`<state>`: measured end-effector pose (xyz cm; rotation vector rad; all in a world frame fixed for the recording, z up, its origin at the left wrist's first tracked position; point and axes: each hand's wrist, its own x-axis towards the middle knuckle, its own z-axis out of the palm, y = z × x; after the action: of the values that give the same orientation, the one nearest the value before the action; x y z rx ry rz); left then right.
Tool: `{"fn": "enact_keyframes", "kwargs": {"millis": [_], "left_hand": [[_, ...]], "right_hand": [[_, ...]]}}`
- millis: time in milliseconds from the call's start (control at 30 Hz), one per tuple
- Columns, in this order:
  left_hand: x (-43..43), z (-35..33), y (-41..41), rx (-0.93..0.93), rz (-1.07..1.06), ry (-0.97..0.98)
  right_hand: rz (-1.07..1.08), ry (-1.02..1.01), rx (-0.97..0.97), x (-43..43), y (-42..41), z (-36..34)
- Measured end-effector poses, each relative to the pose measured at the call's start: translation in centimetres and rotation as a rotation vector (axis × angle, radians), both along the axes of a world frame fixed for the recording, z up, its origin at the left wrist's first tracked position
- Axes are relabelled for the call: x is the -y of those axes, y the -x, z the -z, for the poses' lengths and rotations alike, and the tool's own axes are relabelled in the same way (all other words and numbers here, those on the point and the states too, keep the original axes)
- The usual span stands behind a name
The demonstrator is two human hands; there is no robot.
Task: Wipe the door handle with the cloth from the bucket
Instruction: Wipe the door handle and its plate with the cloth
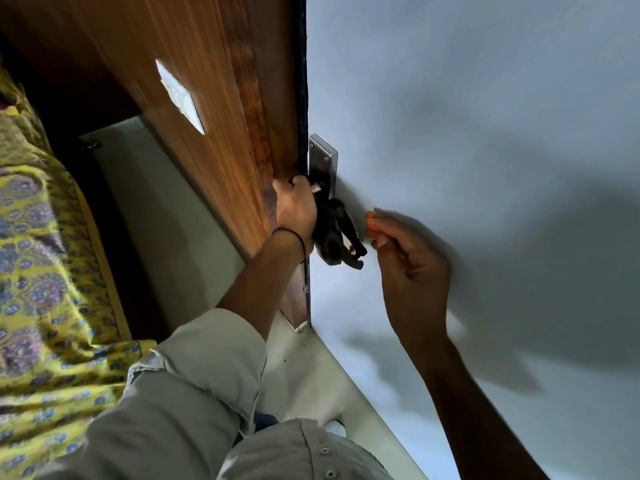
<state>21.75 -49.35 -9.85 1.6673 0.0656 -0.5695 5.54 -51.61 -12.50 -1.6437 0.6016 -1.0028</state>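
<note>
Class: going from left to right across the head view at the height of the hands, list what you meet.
Yellow patterned fabric → wooden door → left hand → dark cloth → right hand → pale wall.

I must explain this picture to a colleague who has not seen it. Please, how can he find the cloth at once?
Start at the edge of the wooden door, where it meets the pale wall, and find the silver handle plate. Just below it, the left hand presses a dark, crumpled cloth over the handle. It is the only soft, blackish thing there; the right hand hovers beside it, apart.
</note>
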Motion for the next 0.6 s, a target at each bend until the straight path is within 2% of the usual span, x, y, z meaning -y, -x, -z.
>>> {"fn": "enact_keyframes", "kwargs": {"millis": [67, 133, 433, 533, 600], "left_hand": [[0.4, 1.8, -1.1, -0.054, -0.065, 0.003], [0.0, 0.1, -0.1, -0.141, -0.158, 0.016], [0.7, -0.3, 5.2, -0.090, -0.292, -0.054], [1.1, -0.7, 7.3, -0.248, -0.467, 0.132], [1.3, -0.6, 7.1, -0.297, -0.505, 0.194]], "right_hand": [[0.002, 0.000, -0.014, -0.1, 0.0, -0.2], [0.002, 0.019, -0.028, -0.2, 0.1, -0.4], [0.129, 0.049, 0.012, -1.2, 1.8, -1.1], [0.155, 0.067, 0.017, -1.3, 2.1, -1.4], [0.162, 0.102, 0.002, -1.2, 2.2, -1.5]]}}
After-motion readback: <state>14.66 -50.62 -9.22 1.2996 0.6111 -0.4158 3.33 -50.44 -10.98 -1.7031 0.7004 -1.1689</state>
